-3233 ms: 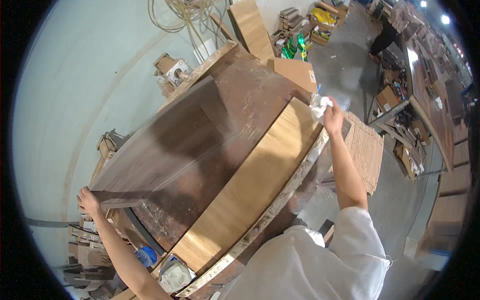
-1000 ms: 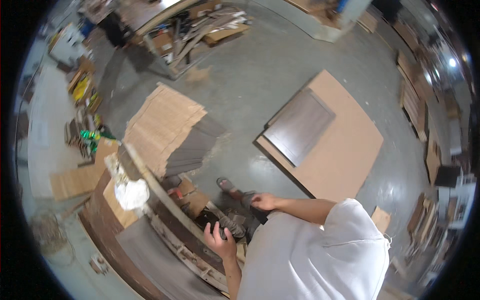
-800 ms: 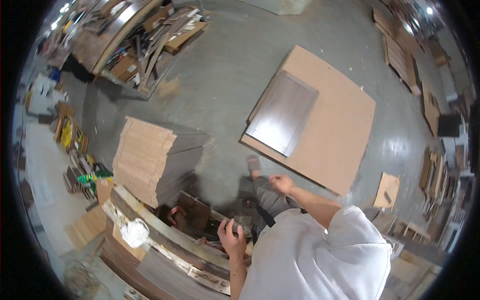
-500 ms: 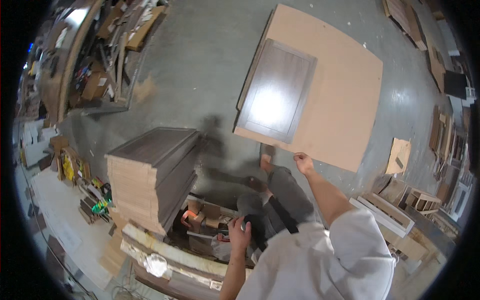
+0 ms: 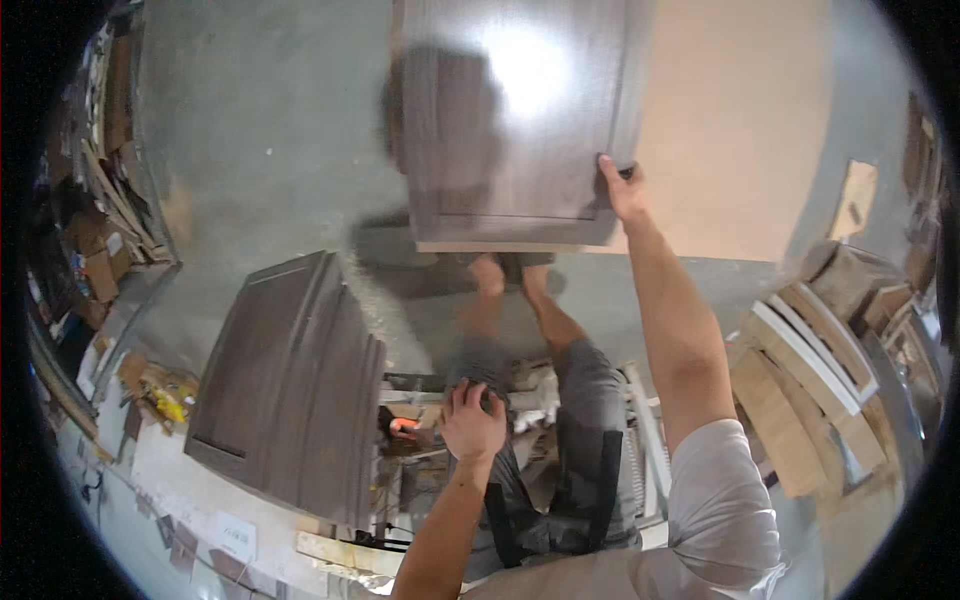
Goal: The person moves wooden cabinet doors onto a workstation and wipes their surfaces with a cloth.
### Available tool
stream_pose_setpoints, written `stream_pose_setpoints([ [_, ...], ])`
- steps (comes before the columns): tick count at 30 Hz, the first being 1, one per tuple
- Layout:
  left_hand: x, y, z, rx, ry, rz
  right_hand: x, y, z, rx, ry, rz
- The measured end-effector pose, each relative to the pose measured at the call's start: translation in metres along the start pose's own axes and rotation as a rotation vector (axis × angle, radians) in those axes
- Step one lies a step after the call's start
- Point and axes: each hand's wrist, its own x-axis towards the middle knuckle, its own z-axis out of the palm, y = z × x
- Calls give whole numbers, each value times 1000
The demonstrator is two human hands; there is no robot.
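Note:
A dark brown wood-grain cabinet door (image 5: 520,150) lies flat, face up, on a large tan board (image 5: 730,130) in front of me. My right hand (image 5: 627,195) grips the door's right edge near its closer corner, thumb on the face and fingers curled at the edge. My left hand (image 5: 472,425) is over my left leg with its fingers curled; a small thing seems to be between thumb and fingers, too hidden to name. A stack of similar doors (image 5: 290,390) stands to the left of that hand.
White and wooden frame pieces (image 5: 810,350) lean together at the right. A scrap of tan board (image 5: 855,198) lies on the floor beyond. Odds and ends with an orange item (image 5: 403,428) lie beside my legs. Wood and cardboard scraps (image 5: 100,260) fill the far left.
My view has shifted closer to the door on the board. My right hand has gone from the board's near edge to the door's right edge. My left hand stays low by my leg.

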Motion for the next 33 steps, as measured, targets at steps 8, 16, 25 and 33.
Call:
stream_pose_setpoints([
  [8, 28, 2, -19, 157, -122, 18, -36, -23, -53, -26, 202, -26],
  [16, 24, 0, -21, 195, -211, -39, -211, -138, -132, 176, -23, -276],
  [25, 47, -55, -51, -1554, -241, -209, -317, -200, -1, 395, -308, -623],
  [33, 82, -30, -186, -1490, -113, 57, -286, -103, 23, 362, -435, -64],
])
